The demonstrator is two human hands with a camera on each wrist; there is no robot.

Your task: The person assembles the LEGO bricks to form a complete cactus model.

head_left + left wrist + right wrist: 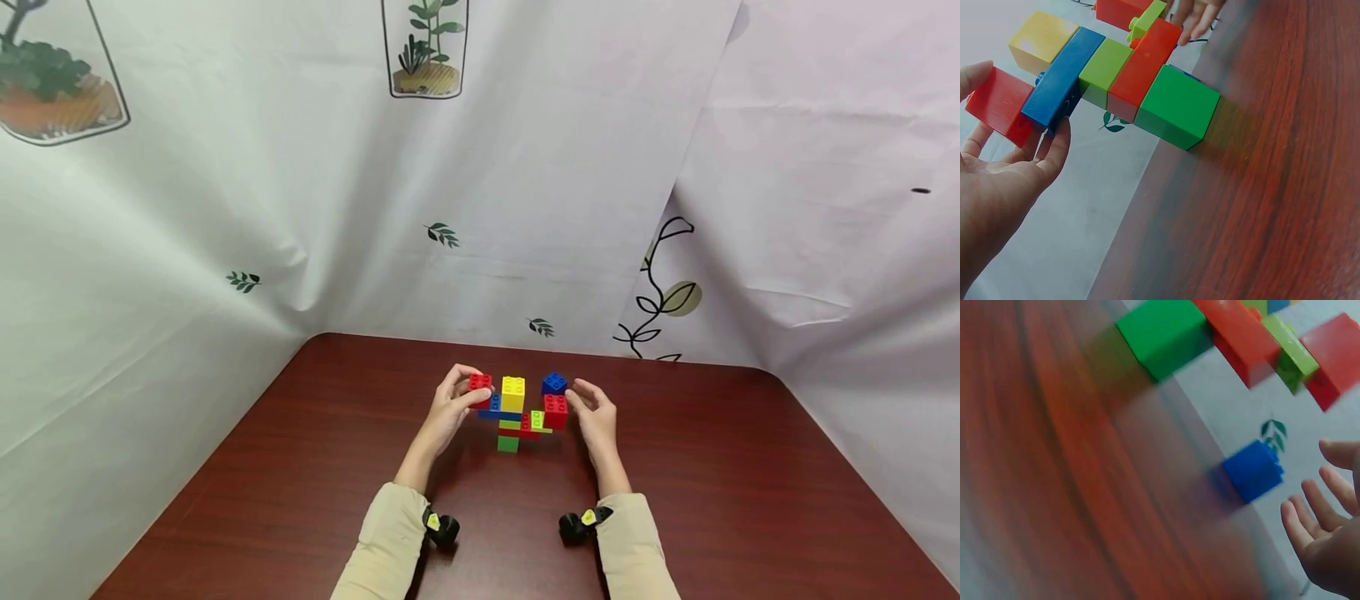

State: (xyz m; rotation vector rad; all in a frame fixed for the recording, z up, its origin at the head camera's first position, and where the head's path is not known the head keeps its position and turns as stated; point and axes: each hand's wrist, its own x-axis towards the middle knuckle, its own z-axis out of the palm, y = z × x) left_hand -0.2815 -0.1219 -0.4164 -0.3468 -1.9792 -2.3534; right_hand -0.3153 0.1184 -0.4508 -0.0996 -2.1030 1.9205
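Note:
A stacked toy-brick structure stands on the table, with a green brick [507, 444] at its base and red, lime and long blue [500, 414] bricks above. At its upper left is a red brick [480, 381], beside a yellow brick [513, 393]. My left hand [447, 408] grips that red brick, thumb in front, with other fingers by the long blue brick in the left wrist view. Another red brick [556, 412] sits on the right-hand lime brick [1291, 356]. Near it, my right hand [597, 421] has its fingers spread, holding nothing.
A separate blue brick [1250, 472] stands on the dark red-brown table [300, 500] behind the structure's right side. White patterned cloth [525, 208] hangs behind the table and along its sides. Each wrist wears a small black camera.

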